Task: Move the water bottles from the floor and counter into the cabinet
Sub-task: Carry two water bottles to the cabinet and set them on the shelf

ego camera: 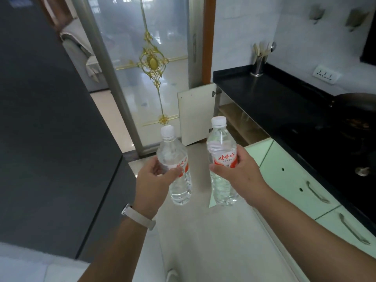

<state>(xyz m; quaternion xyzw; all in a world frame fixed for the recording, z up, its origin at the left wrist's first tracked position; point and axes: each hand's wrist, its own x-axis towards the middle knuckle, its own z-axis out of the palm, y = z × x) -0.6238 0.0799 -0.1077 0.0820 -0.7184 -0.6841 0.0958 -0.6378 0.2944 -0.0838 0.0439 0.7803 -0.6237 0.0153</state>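
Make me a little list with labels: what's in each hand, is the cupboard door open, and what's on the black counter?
left hand: holds the left bottle, white cap on
right hand: holds the right bottle, white cap on
bottles: apart, not touching, both above the floor
cabinet door: open, under the counter's far end
counter: metal cup of utensils at the far end
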